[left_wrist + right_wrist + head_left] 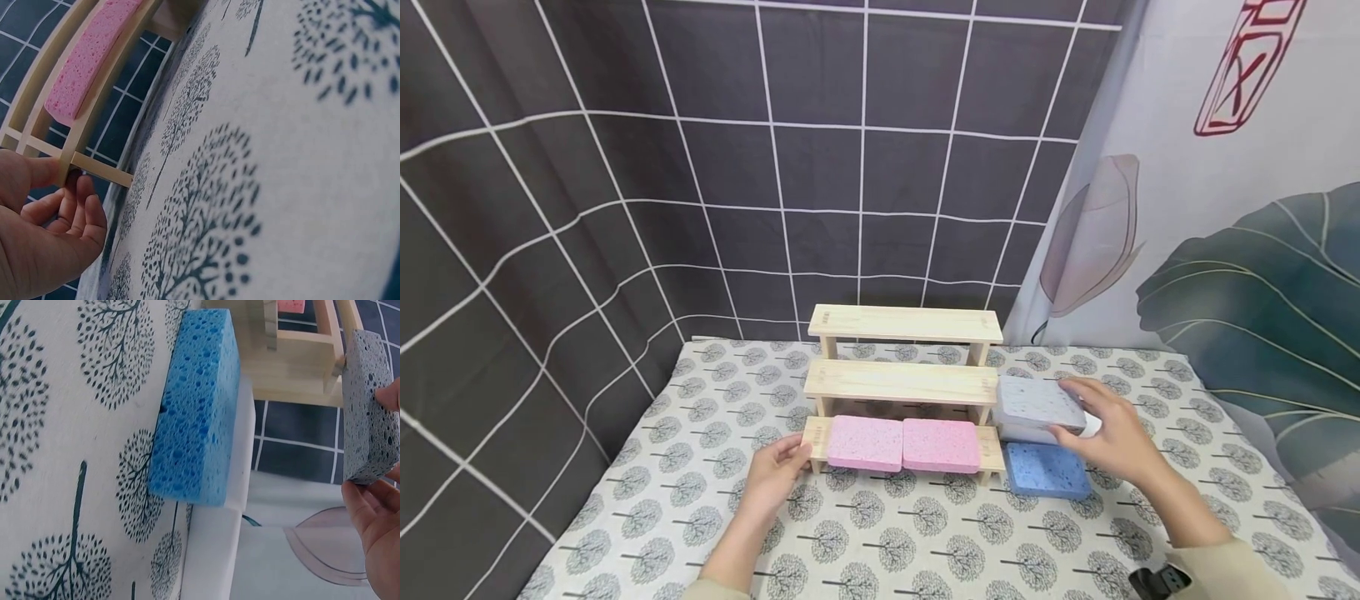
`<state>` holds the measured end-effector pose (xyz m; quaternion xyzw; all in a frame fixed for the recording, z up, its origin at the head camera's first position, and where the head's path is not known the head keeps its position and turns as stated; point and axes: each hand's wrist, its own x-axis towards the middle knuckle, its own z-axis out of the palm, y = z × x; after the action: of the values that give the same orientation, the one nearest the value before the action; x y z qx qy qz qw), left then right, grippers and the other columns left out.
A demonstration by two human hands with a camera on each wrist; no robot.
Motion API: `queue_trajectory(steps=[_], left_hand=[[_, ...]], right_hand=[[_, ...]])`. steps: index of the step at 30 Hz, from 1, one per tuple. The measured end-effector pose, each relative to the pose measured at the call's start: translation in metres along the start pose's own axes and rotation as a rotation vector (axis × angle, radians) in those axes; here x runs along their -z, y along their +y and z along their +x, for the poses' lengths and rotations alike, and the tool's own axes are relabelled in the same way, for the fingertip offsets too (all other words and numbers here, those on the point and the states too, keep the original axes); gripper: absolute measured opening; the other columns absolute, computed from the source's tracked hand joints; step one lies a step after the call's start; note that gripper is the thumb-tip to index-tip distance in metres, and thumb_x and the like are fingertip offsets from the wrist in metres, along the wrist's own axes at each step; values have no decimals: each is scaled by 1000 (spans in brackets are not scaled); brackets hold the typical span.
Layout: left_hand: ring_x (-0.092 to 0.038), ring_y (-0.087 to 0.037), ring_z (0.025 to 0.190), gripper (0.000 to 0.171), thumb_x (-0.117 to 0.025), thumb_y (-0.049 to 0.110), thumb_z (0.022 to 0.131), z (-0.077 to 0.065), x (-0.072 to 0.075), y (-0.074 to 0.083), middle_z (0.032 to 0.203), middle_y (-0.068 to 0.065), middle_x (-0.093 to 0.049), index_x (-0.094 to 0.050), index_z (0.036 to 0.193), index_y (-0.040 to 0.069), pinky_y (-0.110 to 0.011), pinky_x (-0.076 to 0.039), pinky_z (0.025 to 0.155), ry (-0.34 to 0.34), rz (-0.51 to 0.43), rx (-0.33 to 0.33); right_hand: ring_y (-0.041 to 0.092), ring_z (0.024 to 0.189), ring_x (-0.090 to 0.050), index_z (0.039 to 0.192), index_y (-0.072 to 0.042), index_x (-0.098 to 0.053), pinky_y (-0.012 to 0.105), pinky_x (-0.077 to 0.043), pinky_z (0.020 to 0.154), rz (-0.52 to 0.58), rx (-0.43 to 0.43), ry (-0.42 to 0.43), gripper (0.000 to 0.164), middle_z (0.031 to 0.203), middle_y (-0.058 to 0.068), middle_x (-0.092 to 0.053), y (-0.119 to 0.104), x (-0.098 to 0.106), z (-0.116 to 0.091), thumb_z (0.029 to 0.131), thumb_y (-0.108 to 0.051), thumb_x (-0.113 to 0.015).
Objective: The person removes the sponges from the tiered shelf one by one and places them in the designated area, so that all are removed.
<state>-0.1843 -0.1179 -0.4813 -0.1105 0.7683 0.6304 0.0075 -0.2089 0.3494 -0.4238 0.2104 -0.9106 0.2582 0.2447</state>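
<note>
A three-step wooden stand (902, 383) stands on the cloth. My left hand (767, 477) pinches the left end of its lowest step, thumb above and fingers curled beneath in the left wrist view. Two pink sponges, a left one (865, 443) and a right one (942, 446), lie side by side on that step. At the stand's right side, my right hand (1108, 429) grips a grey sponge (1037, 404) between thumb and fingers, raised above the table. A blue sponge (1048, 471) lies on the cloth just below and in front of it.
White blocky items (215, 556) sit behind the blue sponge, mostly hidden by the grey one in the head view. The middle step (902, 381) and top step (906, 322) are bare wood. A dark grid-patterned curtain (910, 167) hangs close behind the table.
</note>
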Motion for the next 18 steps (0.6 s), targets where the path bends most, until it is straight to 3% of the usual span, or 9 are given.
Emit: queue_trajectory(steps=[3,6,13,15,18], left_hand=[[-64,-20,92,42,-63,15,100,0,0,0,108,-14,-68,-57,133,-10,-26,-56,77,-1,-4,-1],[-64,-20,92,42,-63,15,100,0,0,0,108,-14,-68,-57,133,-10,-26,-56,78,-2,-1,1],[-64,-19,90,41,-63,14,100,0,0,0,106,-13,-68,-58,132,-10,-25,-56,76,0,-1,-4],[-64,-19,90,40,-63,14,100,0,0,0,106,-13,-69,-58,132,-10,-25,-56,76,0,-3,-7],[-64,-20,91,41,-63,14,100,0,0,0,107,-14,-68,-58,132,-10,-26,-57,77,-4,-13,-8]], right_hand=[[42,108,-62,127,6,-63,9,-42,93,1,6,6,68,127,22,-62,2,3,-2,66,-11,-89],[42,107,-62,126,6,-63,0,-33,92,9,12,16,68,126,21,-63,3,6,-4,65,-10,-88],[39,110,-56,128,4,-61,-2,-34,90,23,-12,1,70,127,22,-60,10,13,-12,65,-9,-89],[33,111,-55,128,4,-61,-1,-35,90,40,-16,-4,70,128,22,-60,12,14,-14,64,-7,-89],[15,116,-52,126,4,-61,0,-37,89,50,-15,-2,70,130,22,-59,15,16,-18,63,-5,-90]])
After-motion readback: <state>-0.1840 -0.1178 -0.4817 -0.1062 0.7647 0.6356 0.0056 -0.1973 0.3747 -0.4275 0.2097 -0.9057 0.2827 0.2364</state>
